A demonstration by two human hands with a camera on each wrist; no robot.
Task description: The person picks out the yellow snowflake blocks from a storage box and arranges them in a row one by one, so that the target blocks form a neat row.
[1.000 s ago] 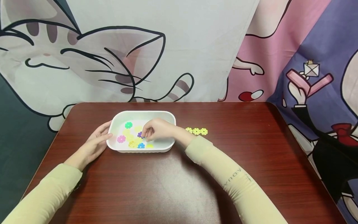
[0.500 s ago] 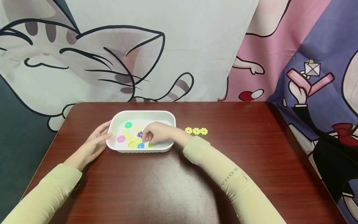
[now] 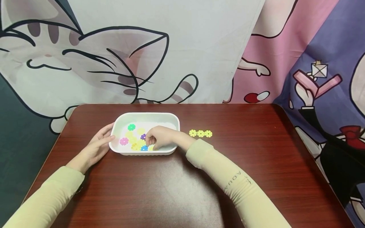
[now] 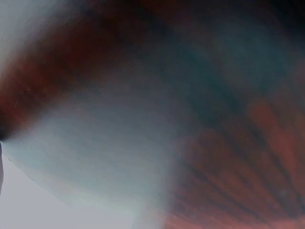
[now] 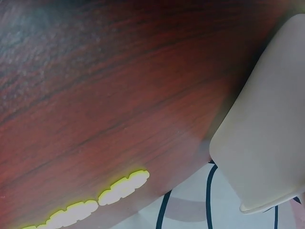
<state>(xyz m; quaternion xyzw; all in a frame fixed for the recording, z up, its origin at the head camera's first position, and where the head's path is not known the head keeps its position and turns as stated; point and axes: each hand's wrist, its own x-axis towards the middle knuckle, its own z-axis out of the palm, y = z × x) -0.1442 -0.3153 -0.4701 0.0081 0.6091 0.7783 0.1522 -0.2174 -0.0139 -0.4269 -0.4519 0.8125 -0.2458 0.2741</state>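
Note:
The white plastic tray stands on the table with several flower-shaped plastic pieces inside. On its left side, my left hand holds the tray, thumb at the rim and fingers along the outer wall. My right hand reaches into the tray from the right, fingers curled down at a yellow flower piece that it partly hides. Close by lie a purple piece and a blue piece. Farther left are a pink piece and a green piece. The left wrist view is blurred; the right wrist view shows no hand.
To the right of the tray, a row of 3 yellow flower pieces lies on the brown wooden table; they also show as yellow pieces in the right wrist view. Cartoon-printed cloth hangs behind the table.
My right hand has shifted from beside the purple piece, slightly down toward the viewer, onto the yellow piece near the tray's front wall. The left hand and tray have stayed put.

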